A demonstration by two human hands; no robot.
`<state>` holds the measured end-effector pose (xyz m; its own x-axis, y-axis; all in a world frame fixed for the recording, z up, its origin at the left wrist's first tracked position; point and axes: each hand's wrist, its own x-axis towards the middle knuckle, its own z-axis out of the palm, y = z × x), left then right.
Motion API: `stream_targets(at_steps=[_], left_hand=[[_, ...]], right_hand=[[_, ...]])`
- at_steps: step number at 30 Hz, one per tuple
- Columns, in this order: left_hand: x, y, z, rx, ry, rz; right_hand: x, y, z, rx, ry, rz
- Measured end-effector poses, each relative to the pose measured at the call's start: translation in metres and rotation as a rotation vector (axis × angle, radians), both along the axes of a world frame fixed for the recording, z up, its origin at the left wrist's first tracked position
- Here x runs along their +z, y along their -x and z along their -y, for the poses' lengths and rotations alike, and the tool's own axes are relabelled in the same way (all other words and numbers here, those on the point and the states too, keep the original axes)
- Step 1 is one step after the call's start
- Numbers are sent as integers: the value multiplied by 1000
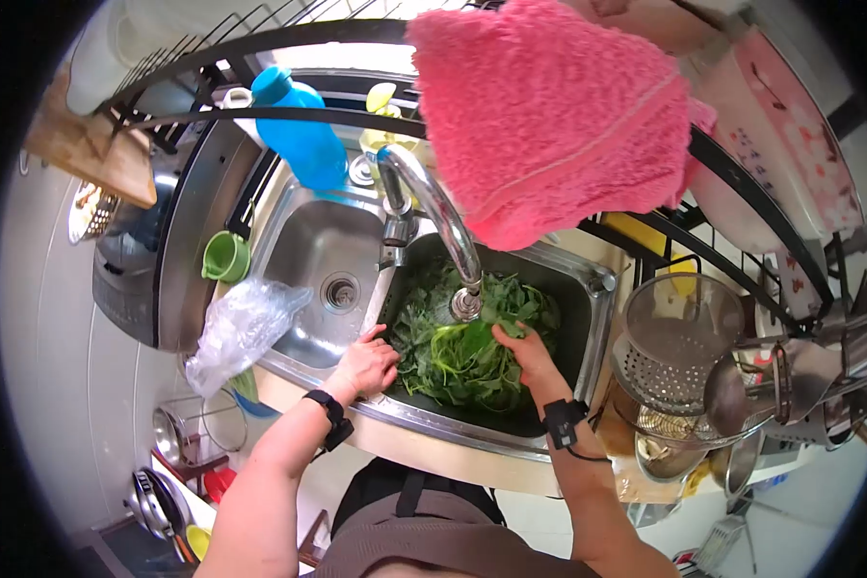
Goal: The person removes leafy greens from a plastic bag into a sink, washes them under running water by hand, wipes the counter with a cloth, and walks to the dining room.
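Note:
Leafy greens [462,356] fill the dark basin in the right side of the steel sink [602,328]. My right hand [525,349] pinches some leaves at the right of the pile, below the faucet head. My left hand [367,364] rests at the left edge of the basin, its fingers curled at the rim; whether it holds anything is hidden. The curved faucet [438,197] reaches over the greens, its head just above them.
A crumpled plastic bag [246,328] and a green cup [226,257] lie left of the empty sink bowl [308,255]. Behind stands a blue bottle [303,130]. A pink towel [554,116] hangs from the rack above. Colanders [679,337] and ladles stand at right.

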<state>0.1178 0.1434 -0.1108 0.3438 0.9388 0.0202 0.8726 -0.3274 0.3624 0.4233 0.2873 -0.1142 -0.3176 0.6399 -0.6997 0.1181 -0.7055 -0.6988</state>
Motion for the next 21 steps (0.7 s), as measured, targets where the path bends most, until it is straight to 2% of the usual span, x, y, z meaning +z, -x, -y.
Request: stream_targets(at_steps=[4, 6, 7, 9, 10, 12, 16, 20, 21], left_hand=[[-1, 3, -1, -1, 30, -14], [0, 2, 0, 4, 9, -12], [0, 1, -1, 8, 8, -25], [-1, 3, -2, 14, -4, 8], [-3, 3, -1, 20, -12, 38], [-3, 4, -3, 17, -11, 23], [-2, 4, -2, 14, 9, 29], [1, 3, -2, 22, 14, 32], [1, 3, -3, 19, 12, 42]], right_hand=[[42, -9, -2, -135, -60, -192], [3, -31, -13, -225, -79, -105], [-14, -43, -23, 81, -227, 368], [-33, -45, -20, 358, -790, 1127], [-36, -44, -27, 367, -796, 1127], [-38, -43, -37, 261, -705, 933], [-91, -13, -43, 350, -604, 853], [-106, 45, 0, 738, -448, 935], [-109, 45, 0, 743, -448, 928]])
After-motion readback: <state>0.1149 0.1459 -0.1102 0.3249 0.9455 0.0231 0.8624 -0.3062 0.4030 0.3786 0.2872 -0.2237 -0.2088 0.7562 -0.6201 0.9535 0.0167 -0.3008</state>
